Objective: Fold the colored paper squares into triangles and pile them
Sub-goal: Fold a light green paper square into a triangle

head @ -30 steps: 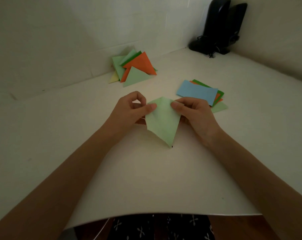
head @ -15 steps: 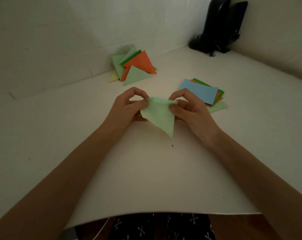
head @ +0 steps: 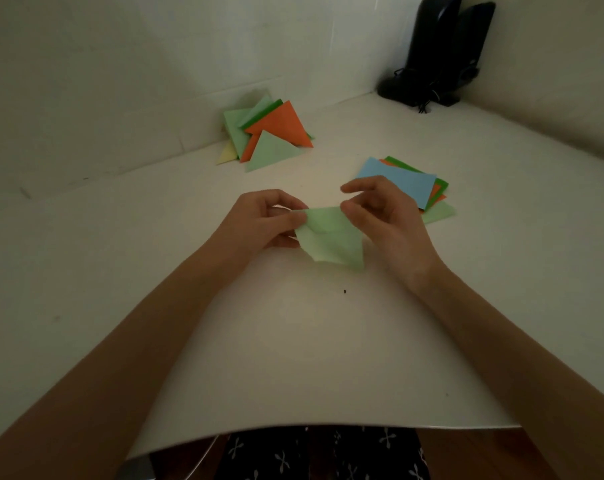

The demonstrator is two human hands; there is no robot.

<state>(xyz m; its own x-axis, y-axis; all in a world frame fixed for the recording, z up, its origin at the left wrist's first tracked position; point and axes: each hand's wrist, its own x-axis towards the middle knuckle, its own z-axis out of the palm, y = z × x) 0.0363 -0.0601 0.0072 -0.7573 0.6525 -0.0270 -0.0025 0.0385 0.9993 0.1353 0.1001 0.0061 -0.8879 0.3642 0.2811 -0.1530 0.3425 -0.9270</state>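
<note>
A light green paper (head: 331, 239) hangs just above the white table (head: 293, 358), partly folded over on itself with a point hanging down. My left hand (head: 259, 221) pinches its upper left corner between thumb and fingers. My right hand (head: 383, 216) pinches its upper right corner with the thumb, while its index finger sticks out above the paper. A pile of folded triangles (head: 269, 133), orange, green and pale yellow, lies at the back by the wall. To the right, a stack of unfolded squares (head: 402, 181) has a blue sheet on top.
Two black speakers (head: 439, 46) with cables stand in the far right corner. Walls close the table at the back and the right. The table's front edge runs near my lap, and a small dark speck (head: 344, 291) lies on the table in front of the paper.
The paper's lower point has come up and the sheet has doubled over, so it looks shorter. Both hands have shifted slightly right, and my right index finger has lifted off the paper.
</note>
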